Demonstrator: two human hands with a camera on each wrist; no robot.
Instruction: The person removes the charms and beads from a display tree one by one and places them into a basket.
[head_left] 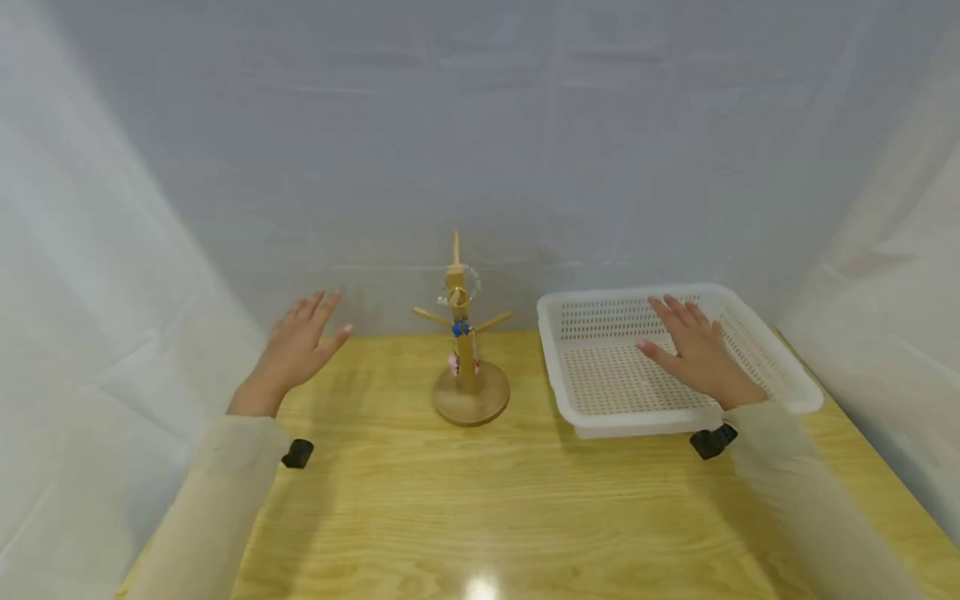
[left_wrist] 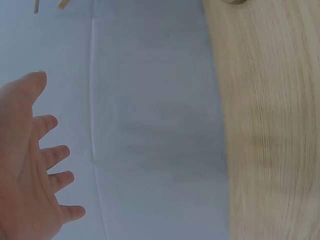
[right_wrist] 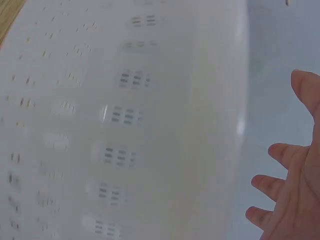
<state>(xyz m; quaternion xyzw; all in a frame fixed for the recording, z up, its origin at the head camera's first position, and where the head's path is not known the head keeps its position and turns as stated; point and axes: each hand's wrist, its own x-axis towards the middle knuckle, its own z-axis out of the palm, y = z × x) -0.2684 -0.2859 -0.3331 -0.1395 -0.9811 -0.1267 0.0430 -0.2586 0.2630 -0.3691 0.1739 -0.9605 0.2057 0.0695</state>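
Note:
A wooden jewelry stand (head_left: 467, 375) with a round base and several pegs stands upright at the back middle of the table. Bracelets hang on it: a clear beaded one (head_left: 473, 283) near the top, a blue piece (head_left: 461, 328) midway, and a pink trinket (head_left: 453, 363) lower down. To its left, my left hand (head_left: 295, 346) hovers with fingers spread, holding nothing. Over the white plastic basket (head_left: 566, 400) at the right, my right hand (head_left: 693, 350) is held with straight, parted fingers and nothing in it. The right wrist view shows the basket's slotted wall (right_wrist: 170, 125) beside that hand.
The wood-grained table (head_left: 465, 500) runs up to a pale sheet (head_left: 480, 150) hung behind it. More white sheeting (head_left: 82, 292) hangs at the left, and another sheet (head_left: 885, 250) at the right. Each wrist carries a small black device (head_left: 298, 453).

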